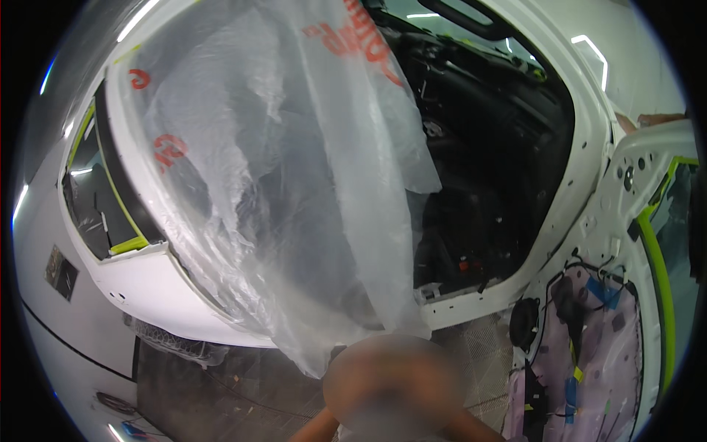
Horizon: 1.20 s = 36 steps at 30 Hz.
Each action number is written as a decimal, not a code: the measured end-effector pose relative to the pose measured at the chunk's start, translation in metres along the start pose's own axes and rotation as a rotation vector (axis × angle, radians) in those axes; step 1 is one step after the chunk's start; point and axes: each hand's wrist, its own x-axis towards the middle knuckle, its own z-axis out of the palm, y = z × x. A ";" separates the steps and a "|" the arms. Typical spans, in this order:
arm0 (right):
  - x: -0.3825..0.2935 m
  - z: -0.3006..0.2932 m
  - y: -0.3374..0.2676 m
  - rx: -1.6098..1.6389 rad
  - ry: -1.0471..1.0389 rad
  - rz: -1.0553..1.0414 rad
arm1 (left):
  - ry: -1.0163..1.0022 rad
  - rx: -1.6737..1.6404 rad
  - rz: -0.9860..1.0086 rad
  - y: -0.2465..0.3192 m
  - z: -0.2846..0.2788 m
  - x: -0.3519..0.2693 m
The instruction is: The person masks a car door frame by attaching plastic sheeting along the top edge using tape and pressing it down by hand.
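Observation:
My left forearm (pixel 316 426) and my right forearm (pixel 469 426) come in from the bottom edge and lead up to a blurred oval. Both my left hand and my right hand are hidden by that blur, so their fingers and any hold do not show. Just above the blur hangs the lower end of clear plastic masking film (pixel 309 177) with red print. It covers the left part of the opening in a white car body (pixel 469 312). The film's right edge hangs loose, and the dark cabin interior (pixel 486 166) shows beside it.
An opened white door (pixel 594 221) stands at right, its inner side bearing wires, blue tape and a black speaker (pixel 524 321). Green masking tape (pixel 657 265) edges its window. Another person's hand (pixel 663 118) is near the door's top. A taped side window (pixel 102 193) is at left.

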 end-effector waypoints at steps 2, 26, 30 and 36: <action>0.006 -0.014 0.001 -0.057 0.014 -0.068 | -0.065 0.099 -0.004 -0.005 0.013 0.006; 0.382 -0.138 0.007 -0.693 0.869 -0.662 | -0.064 0.244 0.040 0.018 0.084 0.222; 0.490 -0.116 0.018 -0.641 0.741 -0.681 | 0.265 0.621 0.107 0.011 0.055 0.202; 0.543 -0.075 0.052 -0.940 0.425 -0.761 | 0.745 0.926 0.034 0.015 0.029 0.172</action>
